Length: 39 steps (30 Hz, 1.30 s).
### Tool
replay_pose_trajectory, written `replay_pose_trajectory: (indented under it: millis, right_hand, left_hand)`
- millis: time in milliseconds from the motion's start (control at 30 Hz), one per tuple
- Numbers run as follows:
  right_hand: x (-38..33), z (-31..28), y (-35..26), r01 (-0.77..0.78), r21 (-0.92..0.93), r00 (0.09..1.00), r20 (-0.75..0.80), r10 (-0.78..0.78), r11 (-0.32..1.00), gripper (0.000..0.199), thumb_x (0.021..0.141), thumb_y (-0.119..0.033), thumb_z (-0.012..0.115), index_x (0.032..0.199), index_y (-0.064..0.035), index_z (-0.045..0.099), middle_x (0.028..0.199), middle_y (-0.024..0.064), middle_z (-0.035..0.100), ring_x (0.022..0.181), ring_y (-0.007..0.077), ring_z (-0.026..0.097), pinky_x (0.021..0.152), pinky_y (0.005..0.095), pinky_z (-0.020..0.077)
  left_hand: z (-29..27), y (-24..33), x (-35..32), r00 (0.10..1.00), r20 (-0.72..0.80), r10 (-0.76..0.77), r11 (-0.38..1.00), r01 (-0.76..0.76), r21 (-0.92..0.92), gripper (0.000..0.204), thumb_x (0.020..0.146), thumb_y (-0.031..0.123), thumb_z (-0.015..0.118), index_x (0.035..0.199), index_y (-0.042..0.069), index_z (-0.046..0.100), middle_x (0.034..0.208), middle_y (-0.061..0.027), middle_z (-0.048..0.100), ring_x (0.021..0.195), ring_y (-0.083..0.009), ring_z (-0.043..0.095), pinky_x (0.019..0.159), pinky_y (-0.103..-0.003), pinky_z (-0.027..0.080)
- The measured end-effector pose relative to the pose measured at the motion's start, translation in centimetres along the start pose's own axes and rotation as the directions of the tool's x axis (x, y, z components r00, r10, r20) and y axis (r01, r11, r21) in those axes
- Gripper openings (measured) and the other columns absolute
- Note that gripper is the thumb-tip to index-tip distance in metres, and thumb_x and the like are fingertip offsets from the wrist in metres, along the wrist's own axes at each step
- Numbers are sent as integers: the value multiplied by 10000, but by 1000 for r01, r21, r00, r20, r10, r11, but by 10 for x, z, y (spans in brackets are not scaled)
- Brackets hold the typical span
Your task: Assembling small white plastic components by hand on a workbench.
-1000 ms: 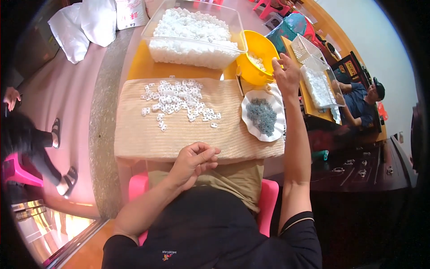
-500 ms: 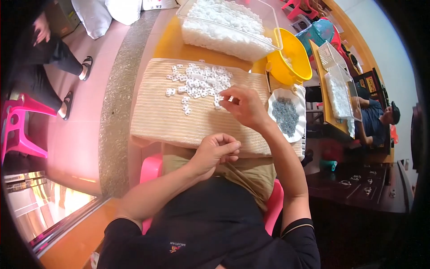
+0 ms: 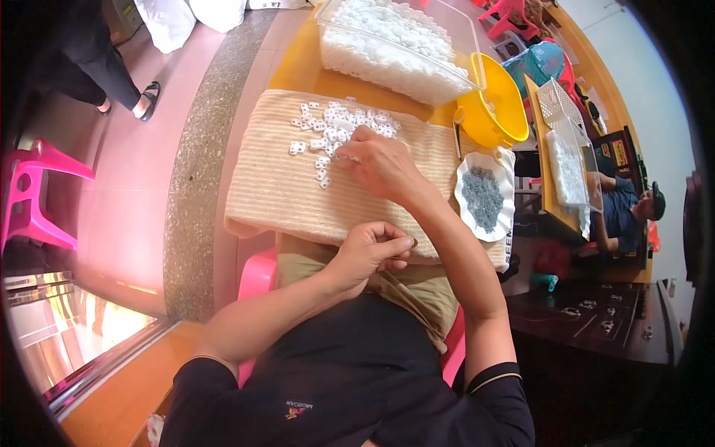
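My right hand [image 3: 380, 165] lies over the near edge of the white beads [image 3: 339, 130] scattered on the woven mat [image 3: 275, 186]; its fingertips are curled under and hidden, so I cannot tell whether they pinch a bead; my left hand [image 3: 372, 249] sits at the mat's near edge, fingers pressed together, anything between them too small to make out; the white dish [image 3: 506, 223] of grey bits lies to the right; the clear tub [image 3: 462, 30] and yellow bowl [image 3: 499, 112] beyond are cut off or bent by the lens.
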State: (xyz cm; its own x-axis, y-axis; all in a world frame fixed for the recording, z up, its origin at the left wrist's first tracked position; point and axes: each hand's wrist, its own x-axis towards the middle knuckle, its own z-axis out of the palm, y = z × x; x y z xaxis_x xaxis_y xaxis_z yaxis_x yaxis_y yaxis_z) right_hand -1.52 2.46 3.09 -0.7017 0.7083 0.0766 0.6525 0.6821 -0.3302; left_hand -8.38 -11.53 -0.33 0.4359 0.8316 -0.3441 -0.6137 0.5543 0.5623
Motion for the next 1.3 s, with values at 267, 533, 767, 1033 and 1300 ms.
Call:
replay_pose_trajectory:
  millis: [267, 533, 767, 1033, 1300]
  right_hand:
    - [3, 10, -1, 41, -151, 999, 19, -39, 988, 123, 848, -180, 595, 924, -135, 680, 953, 81, 599, 765, 317, 640, 662, 426, 513]
    - [1, 0, -7, 43, -151, 999, -6, -44, 988, 124, 874, -181, 550, 891, -99, 642, 939, 94, 586, 745, 329, 639, 632, 442, 507]
    - [-11, 1, 2, 25, -144, 999, -41, -31, 989, 87, 853, -151, 566, 845, -72, 602, 925, 98, 585, 751, 336, 624, 638, 458, 492]
    - [-78, -24, 14, 24, 531, 985, -158, 72, 847, 99, 910, -105, 594, 908, -6, 583, 776, 43, 547, 654, 130, 536, 572, 253, 448]
    - [-133, -29, 16, -263, 844, 954, 156, 255, 468, 176, 949, -164, 592, 906, 7, 598, 806, 7, 551, 638, 56, 532, 567, 203, 468]
  left_hand:
    - [1, -1, -3, 1000, -8, 23, 1000, -23, -5, 109, 878, 135, 679, 918, 52, 620, 856, -11, 632, 730, -76, 591, 654, -218, 516]
    - [8, 1, -5, 1000, -13, 5, 1000, -5, 0, 103, 873, 119, 683, 918, 56, 614, 881, -9, 620, 782, -89, 604, 693, -254, 542]
    - [9, -1, -1, 999, -47, 13, 997, -16, -69, 104, 878, 97, 670, 939, 51, 600, 890, -21, 626, 779, -103, 614, 687, -259, 553]
    - [6, 8, 6, 928, -224, 297, 943, -322, -84, 137, 934, 163, 607, 1029, 68, 581, 931, -44, 647, 769, -107, 603, 677, -265, 526]
    - [21, -5, 11, 932, -158, 328, 943, -332, -1, 122, 940, 142, 598, 1018, 48, 589, 893, -39, 633, 771, -111, 609, 703, -249, 536]
